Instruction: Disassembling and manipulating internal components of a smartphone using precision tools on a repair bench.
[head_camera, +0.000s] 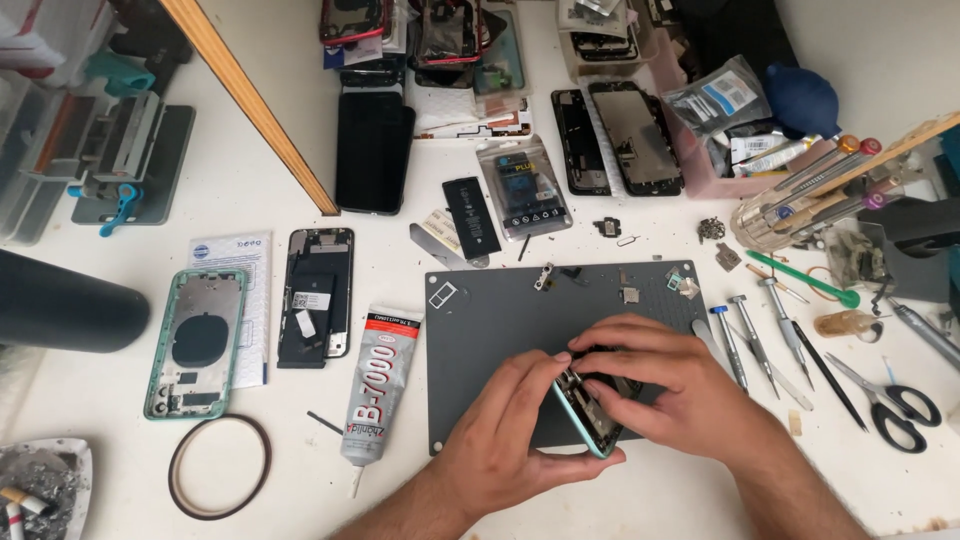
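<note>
Phone frame, mint green and opened, is held tilted on its edge over the near part of the grey work mat, which lies on the white counter. The left hand is curled around the frame's lower edge, thumb under it and fingers along its side, gripping it firmly. The right hand is partly closed over the top, fingertips pressed into the exposed inner parts; whether they pinch a small piece I cannot tell. Working well here seems to call for a steady brace from the left hand, with the frame kept low over the mat so loose pieces land there, and light, precise finger pressure. Left of the mat lies a glue tube; right of it, screwdrivers and scissors.
</note>
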